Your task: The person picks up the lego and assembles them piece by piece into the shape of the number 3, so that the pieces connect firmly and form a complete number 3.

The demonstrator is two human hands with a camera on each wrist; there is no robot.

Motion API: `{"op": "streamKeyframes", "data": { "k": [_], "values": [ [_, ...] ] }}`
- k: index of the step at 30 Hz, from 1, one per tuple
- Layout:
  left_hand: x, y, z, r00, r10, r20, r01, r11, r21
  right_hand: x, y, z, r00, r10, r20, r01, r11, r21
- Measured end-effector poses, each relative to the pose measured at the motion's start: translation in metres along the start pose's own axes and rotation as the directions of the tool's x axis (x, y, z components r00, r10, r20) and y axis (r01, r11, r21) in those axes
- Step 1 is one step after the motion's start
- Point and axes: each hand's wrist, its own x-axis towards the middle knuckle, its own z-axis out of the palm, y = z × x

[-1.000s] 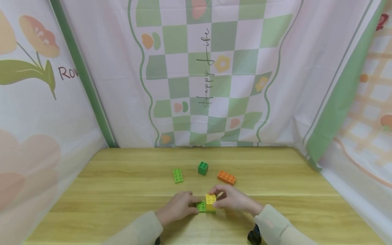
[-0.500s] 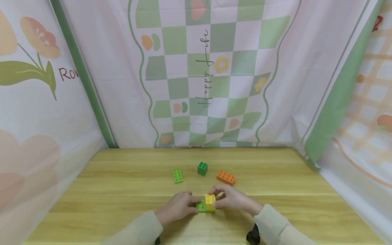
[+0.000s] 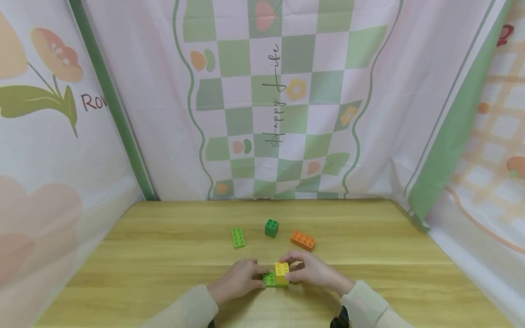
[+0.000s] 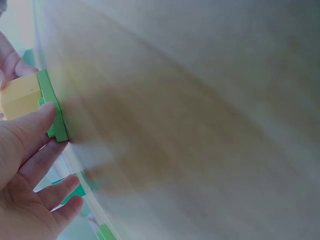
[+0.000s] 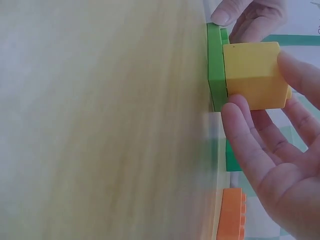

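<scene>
Near the front middle of the table lies a flat light green building brick (image 3: 269, 279), with a taller yellow brick (image 3: 281, 273) on its right half. My left hand (image 3: 239, 279) pinches the green brick's left end between thumb and fingers; the left wrist view shows the thumb on its edge. From the right, my right hand (image 3: 313, 272) holds the yellow brick, thumb on the near side and fingers behind. In the right wrist view, the yellow brick (image 5: 252, 75) sits against the green brick (image 5: 216, 67), and its lower edge meets the green studs.
Beyond the hands, a second flat light green brick (image 3: 238, 238) lies at left, a dark green square brick (image 3: 271, 228) in the middle and an orange brick (image 3: 303, 240) at right. Patterned curtains (image 3: 270, 114) hang behind the wooden table (image 3: 164, 228) and at its sides.
Both hands and the bricks keep their places on the table. The whole head view has shifted slightly downward in the frame.
</scene>
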Motion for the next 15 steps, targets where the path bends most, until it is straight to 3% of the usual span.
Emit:
{"op": "streamKeyframes", "data": {
  "k": [15],
  "values": [
    [0.0008,0.0001,0.0002,1.0,0.006,0.006,-0.006,1.0,0.012,0.001,-0.004,-0.0039,1.0,0.028,0.009,-0.028,0.999,-0.023]
  ]
}}
